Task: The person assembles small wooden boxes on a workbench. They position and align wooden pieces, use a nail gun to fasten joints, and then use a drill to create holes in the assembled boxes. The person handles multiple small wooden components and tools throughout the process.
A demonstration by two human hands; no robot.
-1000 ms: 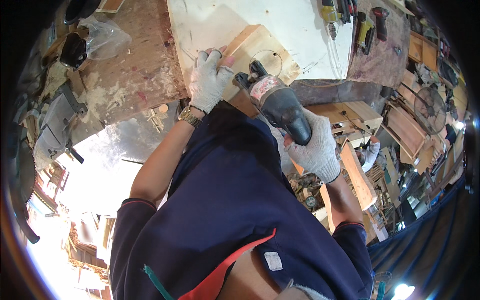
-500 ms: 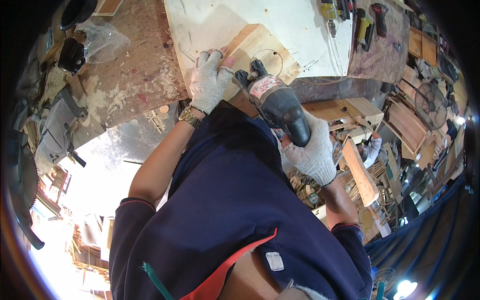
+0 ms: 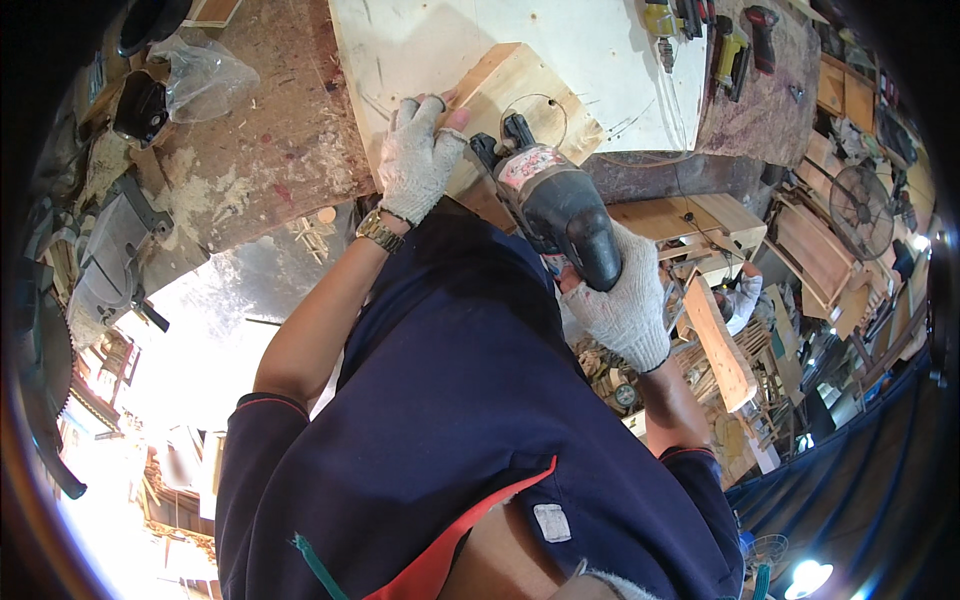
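Note:
A pale wooden workpiece [image 3: 530, 80] with thick sides lies on a white board. A pencilled circle with a small dark hole on its line shows on its top. My left hand [image 3: 418, 160], in a knitted white glove, grips the left side of the workpiece, thumb on the wood and fingers over its edge. My right hand [image 3: 622, 305], gloved too, is wrapped round the rear handle of a black jigsaw [image 3: 560, 205]. The jigsaw's front is over the workpiece's near part, close to the circle. Its body hides the blade.
Under the workpiece, the white board [image 3: 420, 40] rests on a stained bench [image 3: 270, 130]. Power tools [image 3: 730, 60] lie at the far right, with a cord near them. A clear plastic bag [image 3: 205, 80] is at the far left. Another person [image 3: 742, 300] works beyond stacked wood on the right.
The workpiece sits very slightly farther up in the picture. Both hands keep their grip, and the jigsaw has hardly moved.

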